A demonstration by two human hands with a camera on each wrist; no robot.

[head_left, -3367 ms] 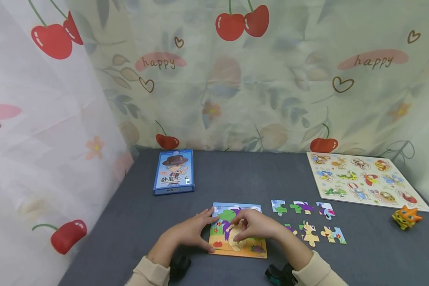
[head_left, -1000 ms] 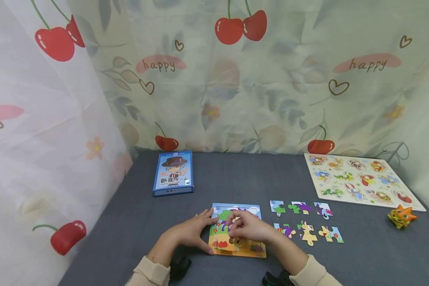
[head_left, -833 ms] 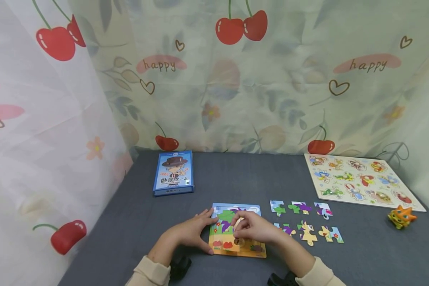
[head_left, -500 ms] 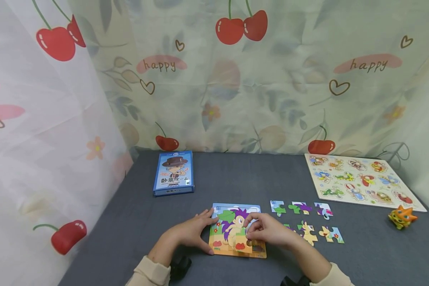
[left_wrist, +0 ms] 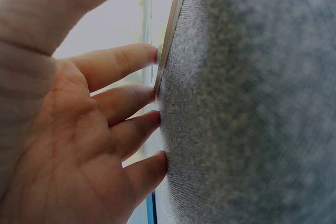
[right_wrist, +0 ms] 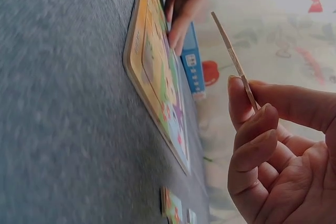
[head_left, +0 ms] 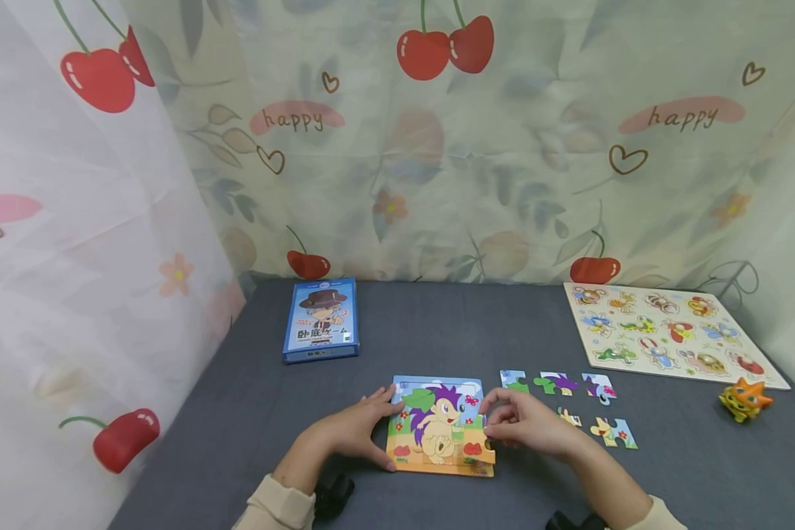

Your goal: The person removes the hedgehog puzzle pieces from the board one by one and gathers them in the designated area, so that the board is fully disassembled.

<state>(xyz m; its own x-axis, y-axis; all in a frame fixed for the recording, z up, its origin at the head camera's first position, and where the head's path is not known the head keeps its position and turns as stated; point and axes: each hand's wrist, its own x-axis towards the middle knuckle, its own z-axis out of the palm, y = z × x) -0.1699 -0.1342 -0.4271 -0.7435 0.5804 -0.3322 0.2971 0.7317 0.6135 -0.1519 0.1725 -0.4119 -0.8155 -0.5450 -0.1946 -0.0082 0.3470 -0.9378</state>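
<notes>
Holding the puzzle piece (head_left: pixel 475 447), orange along the bottom with a red mushroom, at the fingertips of the right hand (head_left: pixel 526 424), raised off the puzzle board (head_left: pixel 430 469) and overlapping its lower right edge in the head view. Pinching it between thumb and fingers, with the remaining fingers bent toward the palm; in the right wrist view, tilting it nearly edge-on. Resting the left hand (head_left: pixel 358 430) at the board's left side, fingers spread and thumb near the lower corner; in the left wrist view, setting the smaller fingertips down on the grey table (head_left: pixel 437 324). Just beyond the right hand, see loose pieces (head_left: pixel 556 384) in two rows, partly hidden by that hand in the head view. Farther right, find an orange toy (head_left: pixel 745 401) close by the near edge of a white insect board (head_left: pixel 669 333). Beyond the left hand, see a blue box (head_left: pixel 322 324) lying flat, and behind everything, a cherry-print curtain (head_left: pixel 510 177).
</notes>
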